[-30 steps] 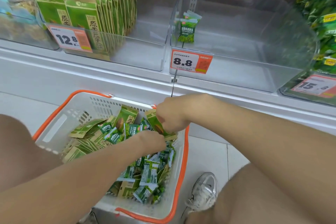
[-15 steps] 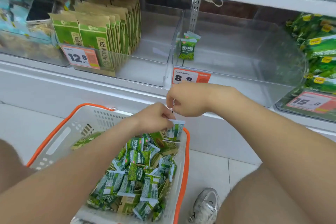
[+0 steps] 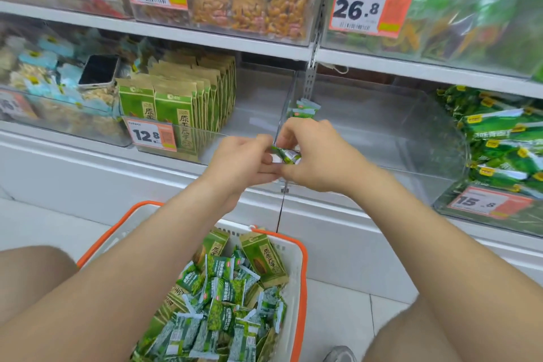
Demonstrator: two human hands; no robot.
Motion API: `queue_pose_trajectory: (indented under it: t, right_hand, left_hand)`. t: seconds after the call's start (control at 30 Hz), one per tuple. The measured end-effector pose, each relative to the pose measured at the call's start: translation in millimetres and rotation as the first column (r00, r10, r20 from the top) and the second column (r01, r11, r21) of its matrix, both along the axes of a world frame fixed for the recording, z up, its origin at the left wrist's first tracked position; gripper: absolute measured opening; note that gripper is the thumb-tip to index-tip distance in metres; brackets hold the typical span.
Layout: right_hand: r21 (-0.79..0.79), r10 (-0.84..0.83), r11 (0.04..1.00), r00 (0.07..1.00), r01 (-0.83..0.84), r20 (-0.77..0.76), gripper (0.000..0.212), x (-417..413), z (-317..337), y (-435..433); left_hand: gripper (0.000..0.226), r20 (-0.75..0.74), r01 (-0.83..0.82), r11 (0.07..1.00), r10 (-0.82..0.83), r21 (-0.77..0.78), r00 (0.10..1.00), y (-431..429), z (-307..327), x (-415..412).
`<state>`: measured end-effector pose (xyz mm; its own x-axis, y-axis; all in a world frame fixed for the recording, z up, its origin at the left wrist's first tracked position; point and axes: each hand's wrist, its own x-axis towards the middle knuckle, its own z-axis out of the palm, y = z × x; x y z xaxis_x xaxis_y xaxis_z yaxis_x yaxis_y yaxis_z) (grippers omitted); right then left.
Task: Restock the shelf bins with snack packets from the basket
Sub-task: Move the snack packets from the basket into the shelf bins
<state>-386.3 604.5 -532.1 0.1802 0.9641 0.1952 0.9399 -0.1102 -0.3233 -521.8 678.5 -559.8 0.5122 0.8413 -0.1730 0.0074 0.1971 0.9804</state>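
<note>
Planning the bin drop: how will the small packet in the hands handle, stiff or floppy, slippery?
Probably light: left hand and right hand just pinch the packet. Likely floppy: it looks creased between them. Shiny film, so perhaps slippery.

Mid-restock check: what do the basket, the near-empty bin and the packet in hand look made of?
Basket: looks like moulded plastic, with matte white slotted walls and an orange rim.
Bin: clear rigid plastic, possibly acrylic. The shelf shows through it and its edges catch glare.
Packet: glossy printed film, probably plastic or a foil laminate. It is crinkled, with a silvery shine at one end.
</note>
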Motion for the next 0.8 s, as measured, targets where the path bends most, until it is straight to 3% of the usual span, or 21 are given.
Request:
queue_pose_trajectory:
  t: [0.07, 0.13, 0.17, 0.2, 0.23, 0.43, 0.53, 0.6, 0.7, 0.77, 0.8]
  right_hand:
    - [0.082, -0.097, 0.989, 0.953, 0.125, -0.287, 0.015, 5.8, 0.1, 2.1]
    - [0.048, -0.1, 0.981, 0.697, 0.189, -0.71, 0.017, 5.9, 2.2, 0.1]
    - [0.027, -0.079, 0.983, 0.549, 0.182, -0.832, 0.018, 6.3, 2.9, -0.9]
    - [0.021, -0.064, 0.985, 0.468, 0.173, -0.881, 0.018, 7.7, 2.9, -1.3]
    - [0.019, -0.062, 0.985, 0.453, 0.172, -0.889, 0.019, 10.3, 2.0, -1.0]
    - [-0.031, -0.112, 0.988, 0.562, 0.152, -0.82, 0.017, 21.9, 3.2, 3.9]
    - [-0.041, -0.141, 0.981, 0.559, 0.187, -0.817, 0.011, 28.7, 7.7, 10.0]
    - [-0.016, -0.188, 0.949, 0.526, 0.315, -0.829, 0.009, 40.4, 5.2, 20.6]
    - [0.03, -0.29, 0.86, 0.537, 0.509, -0.792, 0.01, 68.7, -5.7, 43.9]
    - [0.065, -0.348, 0.821, 0.586, 0.568, -0.732, 0.007, 88.3, -17.3, 61.6]
    - [0.063, -0.381, 0.813, 0.612, 0.578, -0.693, 0.013, 96.2, -22.6, 70.2]
  left_hand:
    - [0.023, -0.053, 0.008, 0.998, -0.005, 0.063, 0.999, 6.6, 2.2, -2.1]
    - [0.022, -0.108, 0.048, 0.979, -0.027, 0.198, 0.994, 12.4, 0.5, -4.9]
    - [0.02, -0.096, 0.061, 0.97, -0.04, 0.233, 0.995, 13.8, -0.1, -6.6]
    - [0.018, -0.069, 0.059, 0.968, -0.043, 0.242, 0.997, 14.6, -0.3, -7.8]
    - [0.015, -0.039, 0.042, 0.97, -0.034, 0.239, 0.999, 15.9, -0.4, -8.6]
    - [0.01, 0.052, 0.004, 0.978, -0.015, 0.208, 0.999, 26.8, -0.8, -4.0]
    - [0.01, 0.065, -0.007, 0.963, -0.012, 0.27, 0.998, 33.8, -0.6, 4.5]
    - [0.01, -0.045, -0.011, 0.876, 0.037, 0.483, 0.998, 41.2, -0.5, 12.7]
    - [0.018, -0.263, 0.127, 0.605, 0.142, 0.786, 0.954, 47.9, 1.4, 23.1]
    - [0.029, -0.363, 0.239, 0.504, 0.163, 0.83, 0.917, 51.9, 1.5, 29.8]
    - [0.035, -0.41, 0.283, 0.505, 0.157, 0.815, 0.899, 53.8, 1.7, 33.1]
